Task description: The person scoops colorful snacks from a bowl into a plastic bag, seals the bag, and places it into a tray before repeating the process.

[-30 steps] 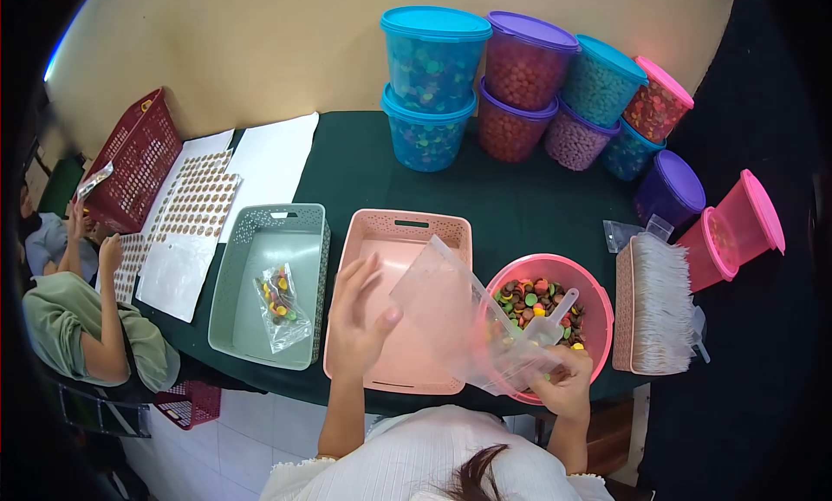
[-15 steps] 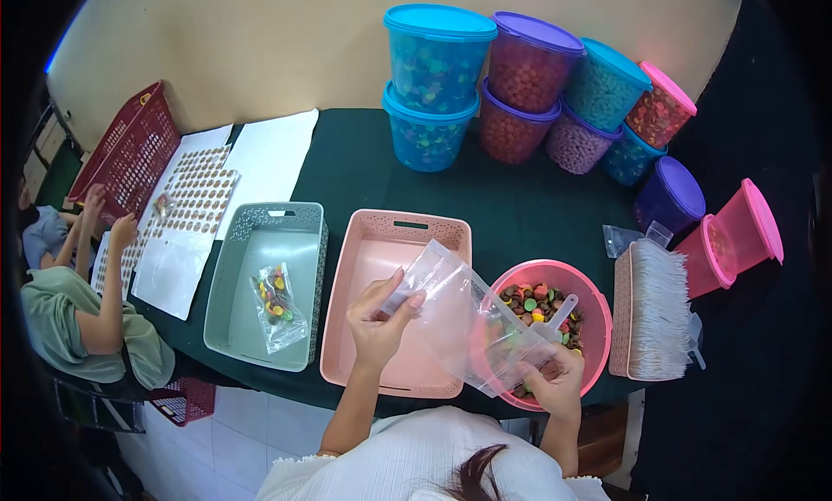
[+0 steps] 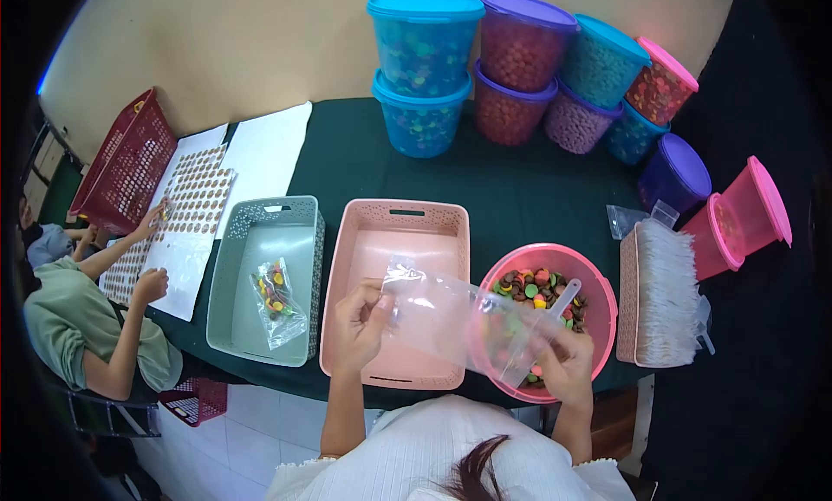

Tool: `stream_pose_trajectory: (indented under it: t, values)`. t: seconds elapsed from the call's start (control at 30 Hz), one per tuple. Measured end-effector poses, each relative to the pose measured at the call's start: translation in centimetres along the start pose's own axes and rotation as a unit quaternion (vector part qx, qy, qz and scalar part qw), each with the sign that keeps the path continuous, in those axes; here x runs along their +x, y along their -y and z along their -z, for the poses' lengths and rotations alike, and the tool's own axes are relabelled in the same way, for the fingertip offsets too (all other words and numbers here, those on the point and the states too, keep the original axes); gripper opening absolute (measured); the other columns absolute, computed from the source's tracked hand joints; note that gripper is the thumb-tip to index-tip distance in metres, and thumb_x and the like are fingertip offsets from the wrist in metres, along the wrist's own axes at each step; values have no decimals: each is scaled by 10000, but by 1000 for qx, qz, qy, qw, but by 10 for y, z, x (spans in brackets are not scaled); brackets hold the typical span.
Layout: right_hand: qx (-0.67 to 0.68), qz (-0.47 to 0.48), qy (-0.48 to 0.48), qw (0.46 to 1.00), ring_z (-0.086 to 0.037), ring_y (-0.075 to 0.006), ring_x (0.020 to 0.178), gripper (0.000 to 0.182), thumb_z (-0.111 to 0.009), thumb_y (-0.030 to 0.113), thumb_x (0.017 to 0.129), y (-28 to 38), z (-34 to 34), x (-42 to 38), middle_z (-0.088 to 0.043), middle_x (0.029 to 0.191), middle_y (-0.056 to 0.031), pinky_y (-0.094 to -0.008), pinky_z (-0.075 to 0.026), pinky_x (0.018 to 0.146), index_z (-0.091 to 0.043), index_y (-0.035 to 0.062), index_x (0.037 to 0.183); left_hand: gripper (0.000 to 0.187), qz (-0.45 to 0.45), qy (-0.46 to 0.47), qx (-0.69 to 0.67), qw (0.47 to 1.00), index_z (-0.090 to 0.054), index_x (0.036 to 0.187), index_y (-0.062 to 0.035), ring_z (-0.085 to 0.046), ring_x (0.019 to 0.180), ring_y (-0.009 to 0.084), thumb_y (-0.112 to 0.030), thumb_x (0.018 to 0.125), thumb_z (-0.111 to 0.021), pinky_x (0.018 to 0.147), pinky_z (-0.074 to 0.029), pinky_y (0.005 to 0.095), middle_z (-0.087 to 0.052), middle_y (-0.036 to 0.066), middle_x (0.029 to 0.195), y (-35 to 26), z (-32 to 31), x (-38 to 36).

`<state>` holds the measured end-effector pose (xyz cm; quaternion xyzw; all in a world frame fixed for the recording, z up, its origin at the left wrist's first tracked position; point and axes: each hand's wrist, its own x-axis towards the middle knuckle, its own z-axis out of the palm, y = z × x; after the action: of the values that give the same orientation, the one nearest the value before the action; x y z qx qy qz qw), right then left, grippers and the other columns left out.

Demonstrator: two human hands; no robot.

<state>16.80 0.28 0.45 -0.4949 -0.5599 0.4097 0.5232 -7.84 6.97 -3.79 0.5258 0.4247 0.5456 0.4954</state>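
Note:
My left hand (image 3: 360, 323) pinches one end of a clear plastic bag (image 3: 433, 300) over the pink tray (image 3: 336, 341). The bag's other end is in the fingers of my right hand (image 3: 565, 362), above the near side of a pink bowl (image 3: 607, 336). Stretched between both hands, the bag looks flat, with nothing seen inside. Brown, green, yellow and red candies (image 3: 542, 284) fill part of the bowl, some seen through the plastic. A clear scoop (image 3: 568, 297) stands in them, its handle raised and its lower part hidden.
A green tray (image 3: 227, 319) holds a filled candy bag (image 3: 279, 302). Right of the bowl is a basket of stacked bags (image 3: 663, 293). Lidded tubs (image 3: 425, 68) line the back. At left, a co-worker (image 3: 87, 328) reaches over sticker sheets (image 3: 199, 193) beside a red basket (image 3: 130, 167).
My left hand has shifted left and slightly down, and the bag now lies more level between my hands. The co-worker's hands have moved lower, toward the sheets. The view has shifted slightly.

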Motion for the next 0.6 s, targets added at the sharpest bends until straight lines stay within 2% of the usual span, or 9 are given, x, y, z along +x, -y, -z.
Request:
stream_pose_trajectory:
  t: [0.07, 0.17, 0.23, 0.33, 0.4, 0.43, 0.5, 0.57, 0.6]
  values:
    - [-14, -1, -24, 1000, -573, -86, 623, 228, -498, -66, 786, -4, 3, 1, -607, 765, -59, -189, -460, 546, -594, -55, 993, 164, -169, -28, 95, 981, -510, 699, -20, -541, 856, 175, -115, 828, -546, 724, -455, 299, -537, 144, 1031, -6, -2, -3]
    - [65, -4, -6, 998, -514, -65, 568, 255, -451, -105, 793, -7, 7, 2, -599, 825, -55, -181, -392, 472, -592, -37, 994, 217, -111, -27, -17, 993, -480, 663, -32, -476, 995, 218, -163, 811, -569, 834, -396, 341, -469, 158, 1139, -2, 5, -15]
    - [61, -24, 3, 998, -544, -71, 659, 247, -437, -103, 803, -7, 7, 4, -600, 874, -66, -187, -430, 545, -583, -32, 990, 244, -96, -15, -16, 995, -450, 638, -40, -471, 1015, 234, -162, 804, -579, 843, -393, 343, -442, 151, 1172, 2, 13, -22]
    - [114, -12, 13, 993, -563, -82, 778, 311, -402, -113, 787, -3, 7, 7, -596, 891, -58, -199, -455, 663, -547, -9, 1042, 229, -59, 41, 44, 996, -479, 771, -42, -441, 1065, 260, -219, 774, -625, 882, -370, 379, -426, 142, 1188, -5, 13, -25]
    - [84, -18, 33, 996, -573, -101, 789, 271, -439, -96, 790, -1, 11, 3, -594, 901, -84, -222, -465, 670, -522, -16, 1035, 507, -165, -75, 187, 965, -464, 1028, -61, -398, 1121, 292, -336, 683, -714, 925, -335, 414, -400, 141, 1208, -24, -4, -25]
    - [53, -20, 57, 997, -583, -121, 799, 242, -476, -80, 793, 0, 13, 1, -592, 911, -110, -245, -474, 678, -498, -22, 1027, 507, -163, -69, 186, 966, -464, 1028, -61, -398, 1121, 292, -336, 683, -714, 925, -335, 414, -400, 141, 1208, -35, -12, -30]
    - [24, -69, 88, 994, -576, -115, 783, 238, -473, -64, 797, 3, 9, -7, -585, 904, -94, -250, -477, 667, -496, -13, 1029, 881, -239, 17, 273, 932, -344, 1234, -80, -363, 1164, 304, -425, 551, -781, 981, -251, 480, -387, 129, 1218, -56, -29, -41]
    - [18, -53, 96, 994, -507, -48, 567, 321, -489, -39, 754, 6, -5, -9, -550, 689, -26, -206, -404, 521, -523, 40, 1063, 944, -229, 102, 335, 908, -332, 1255, -76, -371, 1163, 298, -434, 511, -791, 994, -208, 504, -389, 126, 1224, -67, -49, -44]
    - [-10, -11, 117, 993, -545, -95, 561, 308, -497, -21, 768, 8, -8, -6, -558, 683, -59, -230, -417, 516, -509, 50, 1068, 1007, -222, 179, 398, 872, -321, 1276, -72, -378, 1161, 292, -442, 472, -801, 1007, -166, 528, -392, 122, 1229, -69, -55, -43]
